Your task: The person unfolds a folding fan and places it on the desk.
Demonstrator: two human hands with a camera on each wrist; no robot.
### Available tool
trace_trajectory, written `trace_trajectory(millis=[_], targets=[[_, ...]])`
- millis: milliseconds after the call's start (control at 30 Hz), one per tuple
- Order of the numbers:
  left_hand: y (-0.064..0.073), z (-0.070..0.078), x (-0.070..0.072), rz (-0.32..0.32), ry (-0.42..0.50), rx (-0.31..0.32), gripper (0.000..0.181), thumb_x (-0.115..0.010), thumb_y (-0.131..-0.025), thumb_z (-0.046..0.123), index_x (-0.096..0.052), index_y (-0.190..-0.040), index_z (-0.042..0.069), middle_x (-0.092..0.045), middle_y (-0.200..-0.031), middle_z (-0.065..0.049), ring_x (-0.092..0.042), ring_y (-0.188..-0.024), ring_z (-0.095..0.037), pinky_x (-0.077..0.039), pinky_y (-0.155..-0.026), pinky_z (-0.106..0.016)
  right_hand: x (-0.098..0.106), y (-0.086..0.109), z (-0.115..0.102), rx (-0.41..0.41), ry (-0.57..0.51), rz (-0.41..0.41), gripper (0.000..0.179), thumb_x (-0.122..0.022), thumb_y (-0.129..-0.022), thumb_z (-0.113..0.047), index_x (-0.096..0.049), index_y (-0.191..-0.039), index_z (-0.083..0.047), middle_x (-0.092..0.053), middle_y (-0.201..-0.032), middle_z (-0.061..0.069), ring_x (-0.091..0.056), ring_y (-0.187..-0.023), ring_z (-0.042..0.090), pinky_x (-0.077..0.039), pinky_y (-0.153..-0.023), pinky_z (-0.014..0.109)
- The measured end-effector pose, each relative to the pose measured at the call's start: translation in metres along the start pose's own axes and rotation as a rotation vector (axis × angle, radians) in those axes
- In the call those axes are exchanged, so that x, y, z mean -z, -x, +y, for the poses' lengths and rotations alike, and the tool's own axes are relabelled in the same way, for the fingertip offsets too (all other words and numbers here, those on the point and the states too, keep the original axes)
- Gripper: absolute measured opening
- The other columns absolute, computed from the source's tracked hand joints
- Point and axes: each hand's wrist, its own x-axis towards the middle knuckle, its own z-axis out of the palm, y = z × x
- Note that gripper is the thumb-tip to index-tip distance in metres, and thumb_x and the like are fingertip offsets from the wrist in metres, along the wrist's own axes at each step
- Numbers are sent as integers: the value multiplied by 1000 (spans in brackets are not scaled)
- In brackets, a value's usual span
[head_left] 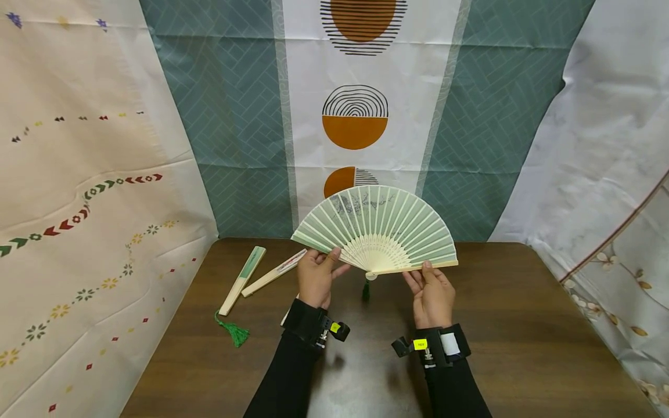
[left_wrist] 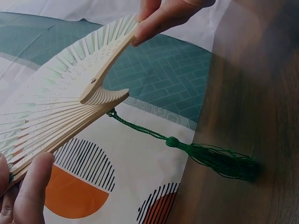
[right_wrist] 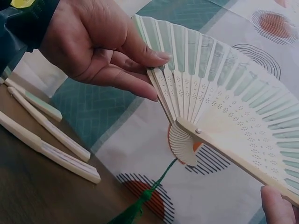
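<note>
A pale green folding fan (head_left: 381,229) is spread wide and held up above the table, with a dark branch-like drawing on its leaf and pierced ribs. My left hand (head_left: 316,280) pinches the fan's left outer rib between thumb and fingers. At the other side, my right hand (head_left: 435,297) pinches the right outer rib, thumb on top. A green tassel (left_wrist: 210,158) hangs by a cord from the pivot end. In the right wrist view, the left thumb and fingers of my left hand (right_wrist: 100,49) grip the rib edge.
On the brown table (head_left: 522,325), left of the hands, lies a folded fan (head_left: 243,280) with a green tassel (head_left: 235,334). Beside it is another folded fan (head_left: 274,273). A third folded fan (right_wrist: 51,149) shows in the right wrist view. Patterned cloths (head_left: 230,104) hang around the table.
</note>
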Motion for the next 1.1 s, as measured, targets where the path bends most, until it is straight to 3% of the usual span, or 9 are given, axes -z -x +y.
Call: trace_trajectory(millis=[300,633,900,1100], targets=[[0,-1,0,-10,-14,-20,33,-70,-110,-4,-68,-142,-12,-79,-123,-17,-79,-107,-14,-74,-82,-37,0,0,-2,-6,-3,28,18,-59,-118,-15,-73,-118,-4,-80,-108,2,-85,-94,11,-71,-89,28],[0,-3,-1,0,-29,-6,22,-71,-111,-1,-71,-129,-13,-80,-104,-6,-79,-91,-13,-74,-79,-36,1,-2,-4,-5,-68,50,18,-59,-118,-16,-69,-120,-1,-77,-111,3,-82,-98,11,-71,-90,28],[3,-1,-5,14,-54,17,20,-71,-111,2,-71,-127,-12,-84,-113,-20,-86,-97,-26,-75,-82,-42,2,-2,-7,-6,-103,55,19,-57,-118,-18,-68,-122,-3,-76,-117,2,-80,-103,11,-70,-92,28],[1,-7,-6,3,-28,24,19,-69,-112,-2,-69,-125,-14,-83,-104,-14,-84,-84,-13,-75,-83,-38,3,-4,-8,13,-115,69,18,-58,-118,-17,-68,-115,-2,-75,-116,3,-79,-99,13,-72,-89,28]])
